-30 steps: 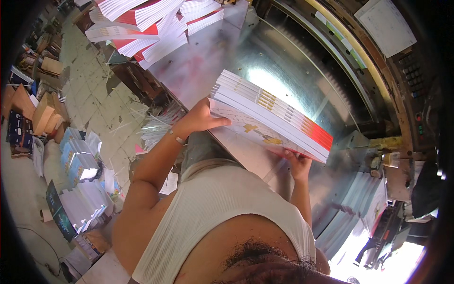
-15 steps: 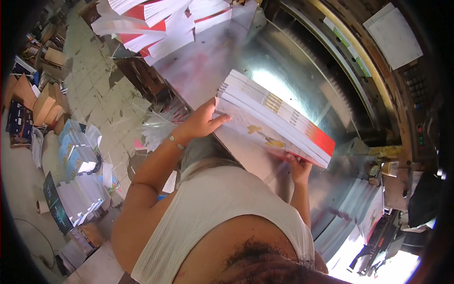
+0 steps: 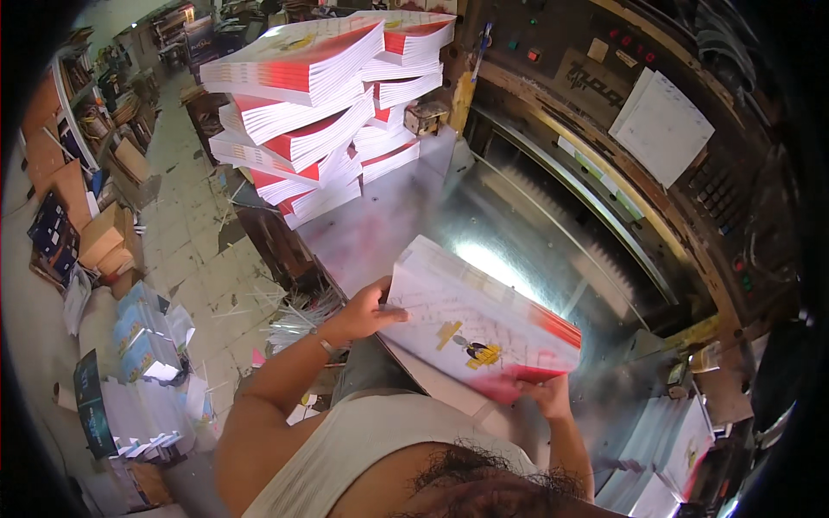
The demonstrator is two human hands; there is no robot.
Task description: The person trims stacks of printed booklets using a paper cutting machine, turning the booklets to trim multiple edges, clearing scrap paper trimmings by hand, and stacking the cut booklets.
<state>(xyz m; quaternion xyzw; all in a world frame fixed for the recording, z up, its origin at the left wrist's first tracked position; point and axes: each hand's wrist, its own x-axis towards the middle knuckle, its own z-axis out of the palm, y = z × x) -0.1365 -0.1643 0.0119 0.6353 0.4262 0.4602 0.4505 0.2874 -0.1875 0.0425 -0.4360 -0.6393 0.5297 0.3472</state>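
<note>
A thick stack of booklets [image 3: 484, 337] with white and red covers and a yellow-and-dark figure on top is between my two hands. My left hand [image 3: 367, 312] grips its left end, the thumb lying on the top cover. My right hand [image 3: 550, 395] holds the near right corner, thumb on top and fingers mostly hidden beneath. The stack is tilted over the near edge of a shiny metal table [image 3: 363, 229]; whether it touches the metal I cannot tell.
Tall piles of similar booklets [image 3: 302, 95] stand at the table's far left. More booklets [image 3: 661, 445] lie at the right. Beyond the table is a large machine with a long dark slot [image 3: 596, 233] and a control panel [image 3: 596, 65]. Paper strips [image 3: 302, 319] litter the floor at left.
The booklet stack has tipped so that its top cover shows more and its spines less. Both hands keep their hold. My view has lifted, bringing the far piles and the panel into sight.
</note>
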